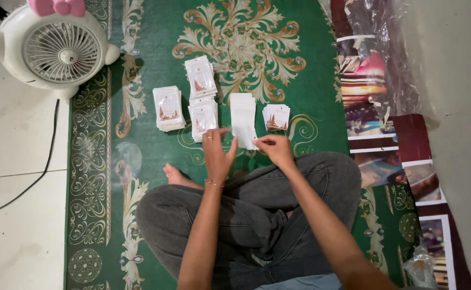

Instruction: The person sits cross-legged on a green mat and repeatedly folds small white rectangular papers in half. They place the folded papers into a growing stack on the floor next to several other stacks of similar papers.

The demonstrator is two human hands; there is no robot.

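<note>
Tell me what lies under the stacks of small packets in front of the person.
The stacks of small packets rest directly on the green patterned rug. Its gold floral ornament shows around them; the part beneath each stack is covered. The floor under the rug is hidden too.

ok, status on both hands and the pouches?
Left hand open, fingers spread beside the clear pouch. Right hand pinching that pouch's lower edge. Card stack just right, filled pouch piles left; nothing blocking.
</note>
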